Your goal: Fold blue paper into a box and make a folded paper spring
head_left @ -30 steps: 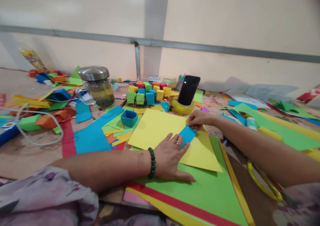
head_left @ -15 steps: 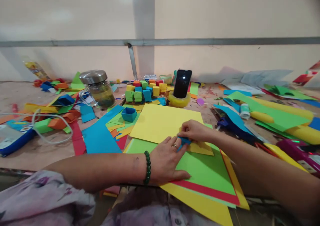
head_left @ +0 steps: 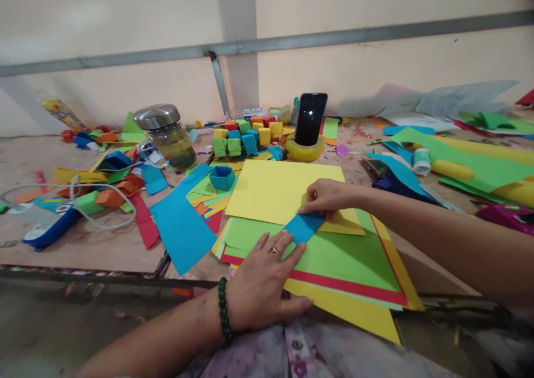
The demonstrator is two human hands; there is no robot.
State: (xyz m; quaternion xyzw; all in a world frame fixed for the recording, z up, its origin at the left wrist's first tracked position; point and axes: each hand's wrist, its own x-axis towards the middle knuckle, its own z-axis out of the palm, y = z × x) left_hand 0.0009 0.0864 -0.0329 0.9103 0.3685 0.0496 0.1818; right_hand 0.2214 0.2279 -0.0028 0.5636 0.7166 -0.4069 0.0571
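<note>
A small blue paper piece (head_left: 303, 229) lies on the stack of coloured sheets in front of me. Spread flat, my left hand (head_left: 269, 275) rests its fingertips on the near edge of that piece. My right hand (head_left: 327, 198) is closed at its far edge, thumb and fingers pinching the paper. Beneath them are a yellow sheet (head_left: 267, 191) and a green sheet (head_left: 354, 261), with red and more yellow edges showing below. An open blue paper box (head_left: 222, 178) stands left of the stack, beside a larger blue sheet (head_left: 183, 233).
Several small folded paper cubes (head_left: 243, 138) are grouped at the back. Near them stand a phone (head_left: 311, 119) on a yellow tape roll (head_left: 306, 150) and a glass jar mug (head_left: 169, 138). A power strip with a white cord (head_left: 54, 225) lies left; paper sheets (head_left: 471, 161) cover the right.
My left hand has drawn back toward me, uncovering more of the blue paper piece. The right hand stays at its far edge. The whole view has tilted and shifted somewhat.
</note>
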